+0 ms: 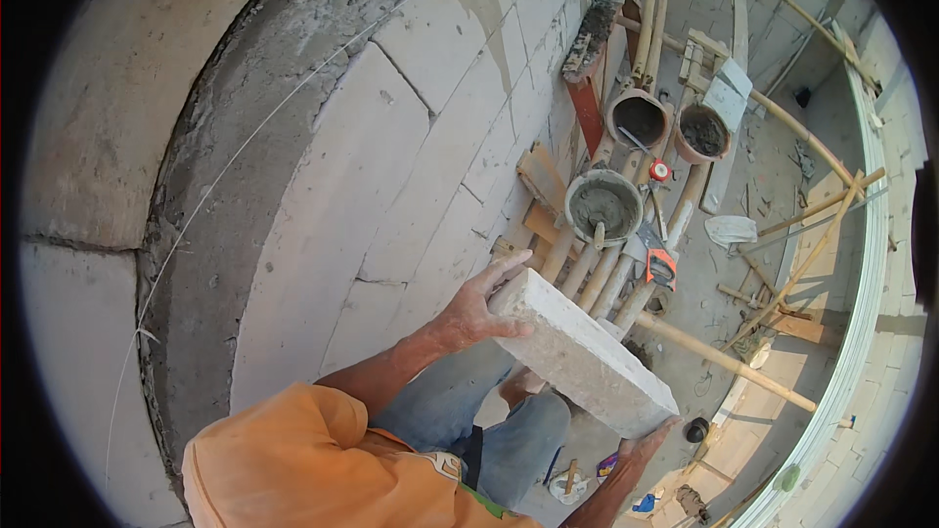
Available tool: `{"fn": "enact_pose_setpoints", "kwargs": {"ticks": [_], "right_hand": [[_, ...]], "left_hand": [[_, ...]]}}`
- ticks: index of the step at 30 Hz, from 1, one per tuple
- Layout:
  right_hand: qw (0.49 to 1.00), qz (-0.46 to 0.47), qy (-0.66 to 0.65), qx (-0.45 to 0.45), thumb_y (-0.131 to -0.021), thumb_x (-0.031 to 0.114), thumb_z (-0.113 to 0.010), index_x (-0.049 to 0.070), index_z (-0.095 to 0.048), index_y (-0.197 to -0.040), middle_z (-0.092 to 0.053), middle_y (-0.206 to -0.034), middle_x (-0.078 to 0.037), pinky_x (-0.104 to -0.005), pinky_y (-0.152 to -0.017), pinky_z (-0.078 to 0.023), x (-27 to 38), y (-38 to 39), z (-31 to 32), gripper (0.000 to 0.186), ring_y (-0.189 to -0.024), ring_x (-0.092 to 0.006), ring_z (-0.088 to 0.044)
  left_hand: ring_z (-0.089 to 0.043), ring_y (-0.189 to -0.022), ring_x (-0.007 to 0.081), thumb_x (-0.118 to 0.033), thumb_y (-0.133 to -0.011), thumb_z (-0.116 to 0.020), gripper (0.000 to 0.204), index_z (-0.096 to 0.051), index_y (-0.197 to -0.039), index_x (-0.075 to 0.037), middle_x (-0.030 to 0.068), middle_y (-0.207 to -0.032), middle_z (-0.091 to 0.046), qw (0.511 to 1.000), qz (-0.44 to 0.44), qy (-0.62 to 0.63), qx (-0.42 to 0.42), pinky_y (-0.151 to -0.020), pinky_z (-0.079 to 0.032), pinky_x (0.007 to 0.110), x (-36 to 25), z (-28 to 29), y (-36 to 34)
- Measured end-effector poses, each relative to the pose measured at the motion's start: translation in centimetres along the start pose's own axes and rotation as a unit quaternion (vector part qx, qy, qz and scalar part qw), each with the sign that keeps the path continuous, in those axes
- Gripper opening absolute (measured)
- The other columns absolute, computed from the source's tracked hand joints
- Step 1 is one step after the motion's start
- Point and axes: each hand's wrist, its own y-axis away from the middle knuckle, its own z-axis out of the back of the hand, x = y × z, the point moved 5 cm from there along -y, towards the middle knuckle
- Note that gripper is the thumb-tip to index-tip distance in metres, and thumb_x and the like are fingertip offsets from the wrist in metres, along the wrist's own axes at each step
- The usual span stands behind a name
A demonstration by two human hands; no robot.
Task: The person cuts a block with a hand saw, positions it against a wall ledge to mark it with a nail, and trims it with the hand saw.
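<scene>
Far below the head view, which is the only one I get, a pale block [587, 357] hangs over the floor between two bare hands. The left hand [477, 313] has its top end, with the thumb on the near side and the fingers round the far side. The right hand [638, 458] grips the low end from below, though I can't see all its fingers. So the block lies toward 4 o'clock from the left fingers and toward 11 from the right ones.

Its long side slants from between 10 and 11 down to between 4 and 5. I think any turn hangs on this: the top edge of the wall [362, 166] runs about 1 to 7, so the two cross. The left hand is nearer that wall. On its top, near 10 o'clock from the block, sits a rough grey strip [293, 73] with a white string [208, 192] over it. I can't tell how wide the gap to the wall is.

Legs [518, 440] fill 7 o'clock. A bucket [569, 203] stands at 12 and a saw [661, 270] near 1. Toward 3, a yellow pole [724, 362] crosses the floor, with more room past it.
</scene>
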Motion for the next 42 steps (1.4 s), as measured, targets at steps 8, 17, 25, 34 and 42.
{"fn": "enact_pose_setpoints", "kwargs": {"ticks": [8, 17, 25, 34, 42], "right_hand": [[0.998, 0.05, 0.024, 0.044, -0.091, 0.072, -0.041, 0.008, -0.031, -0.147, -0.031, -0.153, -0.013, -0.0486, -0.115, -0.026, 6.9, 7.7, -11.0, 0.086, -0.138, -0.03, -0.031], [0.97, 0.136, 0.049, 0.196, -0.09, 0.073, -0.04, 0.007, -0.03, -0.148, -0.029, -0.153, -0.014, -0.0487, -0.115, -0.025, 16.1, 7.8, -25.9, 0.088, -0.139, -0.0302, -0.029], [0.946, 0.124, 0.106, 0.281, -0.088, 0.076, -0.038, 0.005, -0.028, -0.148, -0.03, -0.152, -0.016, -0.0494, -0.114, -0.026, 20.7, 9.7, -41.5, 0.093, -0.137, -0.0312, -0.031], [0.881, 0.195, 0.153, 0.402, -0.083, 0.084, -0.032, 0.0, -0.035, -0.141, -0.04, -0.143, -0.019, -0.0481, -0.111, -0.032, 19.4, 10.8, -56.0, 0.102, -0.13, -0.0301, -0.041], [0.839, 0.173, 0.223, 0.465, -0.079, 0.088, -0.029, 0.001, -0.026, -0.146, -0.029, -0.148, -0.023, -0.0539, -0.112, -0.03, 20.0, 20.0, -64.6, 0.109, -0.138, -0.0354, -0.031]], "left_hand": [[-0.042, -0.13, 0.0262, -0.022, -0.068, -0.088, 0.094, -0.038, -0.143, 0.0, 0.0154, -0.137, -0.045, 0.993, -0.086, -0.032, -0.077, -0.112, -0.033, 0.039, -14.1, 1.5, 7.7], [-0.046, -0.126, 0.0244, -0.015, -0.066, -0.089, 0.086, -0.043, -0.136, 0.002, 0.0155, -0.134, -0.047, 0.959, -0.229, 0.015, -0.164, -0.107, -0.038, 0.04, -25.9, 4.4, 12.7], [-0.05, -0.12, 0.0258, -0.014, -0.065, -0.089, 0.084, -0.044, -0.135, 0.002, 0.0194, -0.134, -0.048, 0.858, -0.458, -0.052, -0.228, -0.103, -0.04, 0.039, -35.4, 7.3, 20.2], [-0.047, -0.127, 0.0281, -0.015, -0.063, -0.087, 0.109, -0.022, -0.149, 0.002, 0.0213, -0.135, -0.048, 0.788, -0.517, -0.054, -0.329, -0.109, -0.035, 0.04, -38.6, 8.7, 28.6], [-0.044, -0.13, 0.0374, -0.011, -0.061, -0.082, 0.132, 0.014, -0.151, 0.0, 0.0335, -0.133, -0.044, 0.736, -0.487, 0.113, -0.456, -0.114, -0.026, 0.048, -39.3, 9.0, 34.4]]}}
